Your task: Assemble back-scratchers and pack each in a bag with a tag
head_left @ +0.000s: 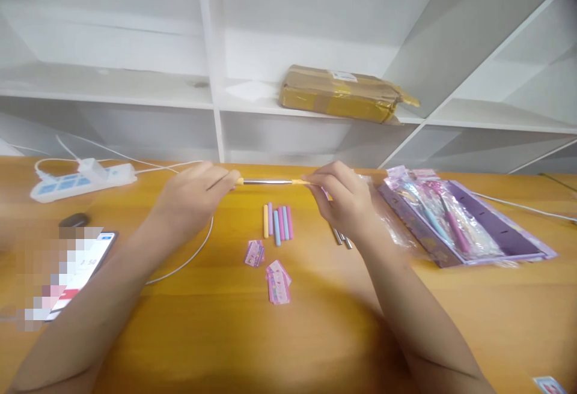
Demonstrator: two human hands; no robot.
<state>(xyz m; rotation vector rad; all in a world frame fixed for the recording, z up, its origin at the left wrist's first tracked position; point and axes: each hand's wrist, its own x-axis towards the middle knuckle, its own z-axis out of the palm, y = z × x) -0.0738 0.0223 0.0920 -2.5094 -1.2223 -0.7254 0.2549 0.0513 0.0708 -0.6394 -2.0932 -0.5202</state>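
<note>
Level above the table, a slim pen-like rod (267, 182) with a silver middle and yellow ends stretches between my hands. My left hand (198, 193) pinches its left yellow end, and my right hand (345, 196) grips the right one. Below it lie several short pastel sticks (277, 224) in yellow, purple, blue and pink, side by side. Nearer to me are small printed pink cards (278, 286) and another little stack of cards (255, 253). Under my right hand, several silver metal rods (341, 239) are partly hidden.
A purple open box (518, 244) with bagged pen-like items (455, 226) stands right, beside clear plastic wrapping (394, 226). To the left are a white power strip (81, 182), cables, a black object (74, 220) and a phone (85, 274). A taped parcel (338, 95) sits on the shelf behind.
</note>
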